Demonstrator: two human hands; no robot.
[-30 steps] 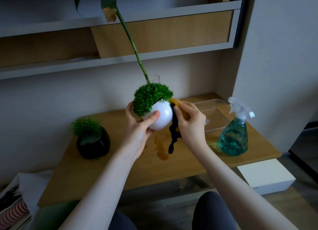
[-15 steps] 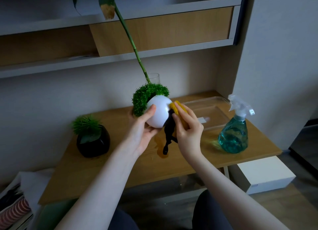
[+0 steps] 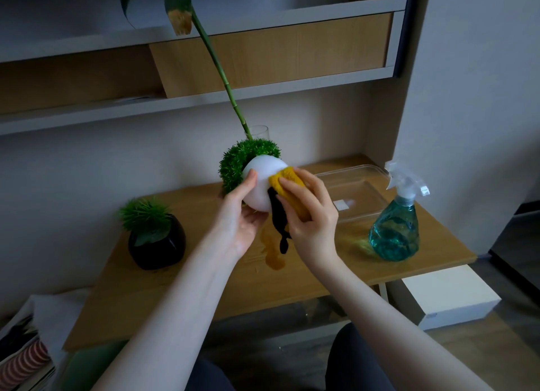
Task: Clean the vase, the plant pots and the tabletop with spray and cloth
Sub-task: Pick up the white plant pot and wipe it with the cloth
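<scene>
White pot (image 3: 263,183) is tipped on its side above the counter (image 3: 321,276), its green tuft (image 3: 242,165) toward 11 o'clock. Left hand (image 3: 239,224) grasps it from below. Right hand (image 3: 309,215) clasps a yellow cloth (image 3: 287,183) against its 3 o'clock side. Spray (image 3: 394,229) stands at 3 o'clock, black pot (image 3: 156,244) at 9 o'clock

Head cam, single view, looks fwd and down, close over hands (image 3: 280,215) at wooden tabletop (image 3: 175,297).
</scene>
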